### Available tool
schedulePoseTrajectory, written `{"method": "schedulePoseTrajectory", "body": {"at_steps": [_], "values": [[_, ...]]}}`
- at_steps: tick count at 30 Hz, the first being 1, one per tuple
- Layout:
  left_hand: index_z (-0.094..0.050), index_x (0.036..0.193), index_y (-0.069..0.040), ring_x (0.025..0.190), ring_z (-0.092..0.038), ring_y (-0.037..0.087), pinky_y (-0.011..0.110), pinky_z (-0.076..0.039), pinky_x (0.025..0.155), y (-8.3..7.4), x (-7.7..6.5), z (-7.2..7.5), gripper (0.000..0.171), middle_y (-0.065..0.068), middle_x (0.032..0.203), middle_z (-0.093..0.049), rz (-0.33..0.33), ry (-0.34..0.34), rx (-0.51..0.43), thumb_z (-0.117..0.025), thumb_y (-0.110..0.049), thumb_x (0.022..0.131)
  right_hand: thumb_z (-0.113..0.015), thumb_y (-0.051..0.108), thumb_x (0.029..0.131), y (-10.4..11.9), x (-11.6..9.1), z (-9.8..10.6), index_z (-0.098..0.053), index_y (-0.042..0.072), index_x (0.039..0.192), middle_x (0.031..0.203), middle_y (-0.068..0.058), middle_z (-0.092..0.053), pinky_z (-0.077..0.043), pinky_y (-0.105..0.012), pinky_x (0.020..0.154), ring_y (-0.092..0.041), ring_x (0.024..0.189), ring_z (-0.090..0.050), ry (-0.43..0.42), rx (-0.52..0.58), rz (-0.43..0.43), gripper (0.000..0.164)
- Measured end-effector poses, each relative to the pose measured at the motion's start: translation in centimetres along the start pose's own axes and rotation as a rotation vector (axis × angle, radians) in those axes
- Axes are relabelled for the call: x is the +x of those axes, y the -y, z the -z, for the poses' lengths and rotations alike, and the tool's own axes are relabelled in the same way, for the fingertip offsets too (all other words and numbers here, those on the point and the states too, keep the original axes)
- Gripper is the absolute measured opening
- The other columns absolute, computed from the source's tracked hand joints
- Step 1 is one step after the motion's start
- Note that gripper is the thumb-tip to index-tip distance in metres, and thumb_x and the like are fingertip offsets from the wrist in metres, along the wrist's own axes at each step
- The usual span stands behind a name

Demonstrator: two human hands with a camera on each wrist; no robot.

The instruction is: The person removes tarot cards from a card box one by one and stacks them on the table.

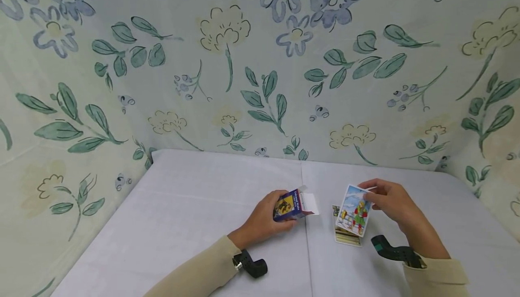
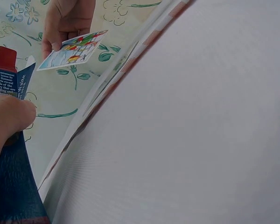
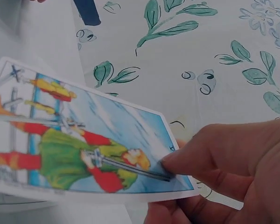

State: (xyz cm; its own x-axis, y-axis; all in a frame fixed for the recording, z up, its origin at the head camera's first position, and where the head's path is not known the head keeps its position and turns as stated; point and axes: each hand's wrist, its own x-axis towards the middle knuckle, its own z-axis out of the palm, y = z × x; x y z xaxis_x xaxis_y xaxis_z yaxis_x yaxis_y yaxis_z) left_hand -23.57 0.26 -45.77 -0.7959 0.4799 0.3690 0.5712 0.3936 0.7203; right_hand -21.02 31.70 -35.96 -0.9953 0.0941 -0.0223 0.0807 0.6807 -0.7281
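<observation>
My left hand (image 1: 260, 221) grips a dark blue card box (image 1: 286, 206) with a yellow picture panel on its front. The box's end flap (image 1: 310, 203) stands open toward the right. In the left wrist view, my thumb lies across the box's printed side. My right hand (image 1: 392, 201) pinches a tarot card (image 1: 352, 213) near its upper right corner. On the card, seen large in the right wrist view, a figure in a green tunic and red leggings holds a sword. Beneath it, a slightly spread pile of cards (image 1: 348, 240) lies on the table, partly hidden by the held card.
A white cloth covers the table (image 1: 203, 197), with a crease running front to back near the middle. Floral curtain fabric (image 1: 260, 98) hangs behind it and along both sides. Black wrist-camera mounts (image 1: 253, 267) sit at both beige sleeves.
</observation>
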Motion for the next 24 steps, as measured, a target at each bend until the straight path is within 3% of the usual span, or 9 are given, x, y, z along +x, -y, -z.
{"method": "schedulePoseTrajectory", "body": {"at_steps": [7,15,20,24], "values": [[-0.04,0.141,-0.014,0.107,-0.049,0.009,0.027,-0.044,0.092,0.0,0.1,0.0,0.072,0.0,0.129,-0.051,0.008,0.007,0.0,-0.074,-0.041,0.083,-0.058,0.015,0.093,-0.7,0.3,-0.4,-0.059,-0.002,0.12,0.107,-0.02,-0.059,-0.052,-0.038,0.077,-0.029,0.091,-0.058,0.032,-0.011,0.003,0.032],[-0.04,0.141,-0.014,0.107,-0.049,0.009,0.027,-0.044,0.093,-0.1,0.1,0.1,0.072,0.001,0.129,-0.051,0.002,0.003,0.01,-0.074,-0.04,0.083,-0.066,0.025,0.089,-3.5,2.4,-1.1,-0.062,0.009,0.116,0.104,-0.016,-0.06,-0.053,-0.039,0.073,-0.027,0.089,-0.059,0.113,-0.031,-0.018,0.032],[-0.04,0.14,-0.014,0.107,-0.049,0.009,0.027,-0.044,0.092,-0.1,0.1,0.1,0.072,0.001,0.128,-0.052,-0.001,0.003,0.013,-0.074,-0.04,0.083,-0.067,0.022,0.089,-3.1,2.0,-1.3,-0.063,0.006,0.115,0.104,-0.017,-0.061,-0.052,-0.039,0.072,-0.028,0.089,-0.059,0.139,-0.03,-0.013,0.031],[-0.041,0.14,-0.013,0.106,-0.049,0.009,0.027,-0.044,0.092,0.0,0.1,0.0,0.072,0.001,0.127,-0.052,0.0,0.003,0.015,-0.074,-0.04,0.082,-0.066,0.022,0.088,-3.5,2.4,-1.7,-0.063,0.008,0.115,0.108,-0.017,-0.061,-0.051,-0.029,0.068,-0.028,0.091,-0.059,0.151,-0.029,-0.039,0.03]]}}
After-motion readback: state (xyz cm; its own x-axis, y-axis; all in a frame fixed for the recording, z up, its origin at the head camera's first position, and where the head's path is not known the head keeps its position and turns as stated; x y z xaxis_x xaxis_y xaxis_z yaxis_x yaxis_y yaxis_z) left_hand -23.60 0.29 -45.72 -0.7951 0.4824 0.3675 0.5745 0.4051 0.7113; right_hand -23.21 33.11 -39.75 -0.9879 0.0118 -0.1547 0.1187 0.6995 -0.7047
